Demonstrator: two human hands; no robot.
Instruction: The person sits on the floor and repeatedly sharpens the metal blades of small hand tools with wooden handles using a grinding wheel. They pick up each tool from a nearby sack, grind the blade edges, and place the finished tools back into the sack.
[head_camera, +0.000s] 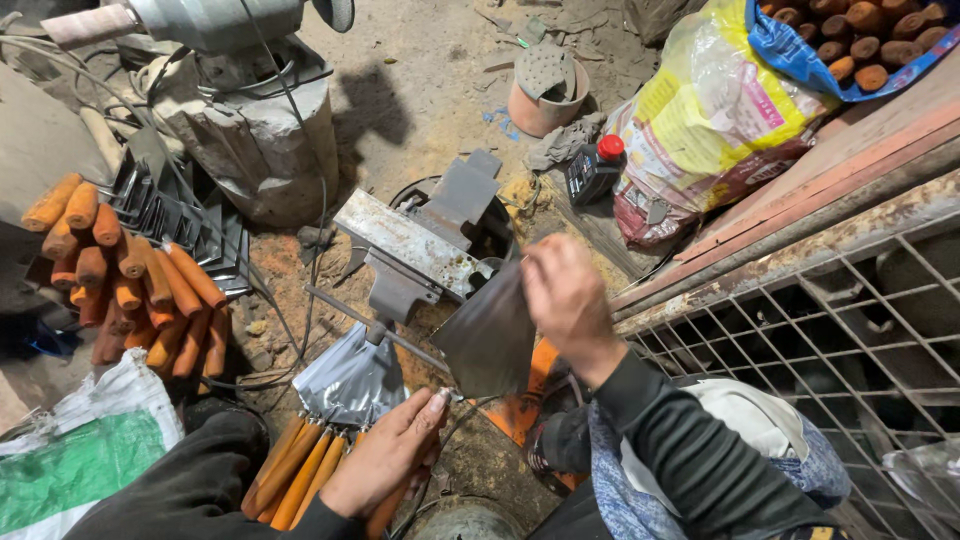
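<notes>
— What have you got in hand there?

— My right hand (565, 295) is closed round the top of a dark trowel blade (490, 340), fingers pinched on its upper edge, the point hanging down toward my left thumb. My left hand (385, 455) lies curled over the orange wooden handles (300, 465) of the finished trowels, gripping one, I think.

— Which step is that?

— Fitting, I'd judge. The blade is just past my right fingertips from the bench vise (420, 245).

— And next?

— Probably lining the blade's tang up with a handle; it wants both hands steady and close.
</notes>
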